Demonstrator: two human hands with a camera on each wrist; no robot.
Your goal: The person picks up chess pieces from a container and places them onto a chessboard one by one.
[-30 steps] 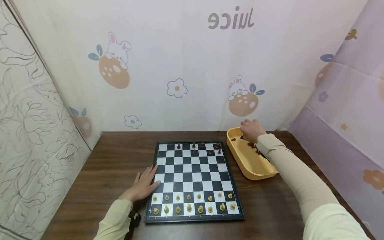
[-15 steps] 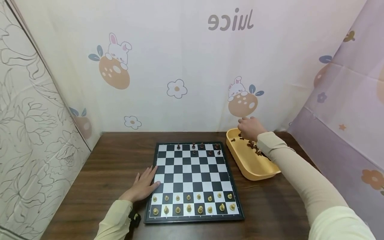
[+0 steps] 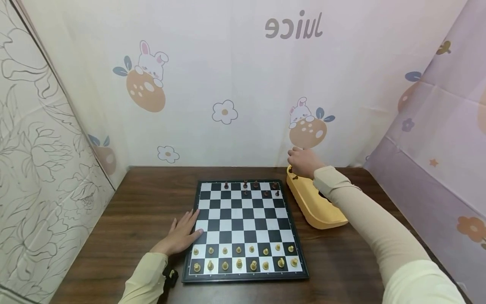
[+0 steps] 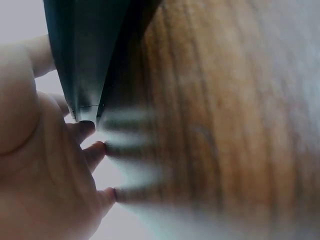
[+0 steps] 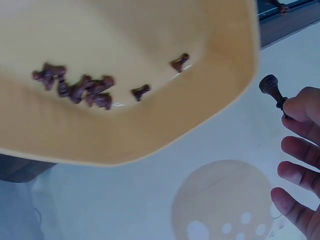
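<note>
Dark chess piece [image 5: 271, 89] tilts in your right hand [image 3: 305, 162], its long axis slanting across the right wrist view, with the broad base up and to the left and the narrower top down in your grip. Your thumb and forefinger clamp that top end, so the base juts out beyond your fingertips; your other three fingers stand apart from one another, off the piece. You hold it by the far end of the yellow tray [image 3: 326, 211], and from your wrist it shows just outside the rim. Loose dark pieces [image 5: 75, 91] lie inside the tray, most in a toppled cluster, two singly nearer the corner. Your left hand [image 3: 178, 237] rests with fingers straight and parted at the left edge of the chessboard [image 3: 243, 215]. Gold pieces [image 3: 239, 262] stand in two rows along the board's near side; seven dark men [image 3: 245, 184] stand at its far side.
</note>
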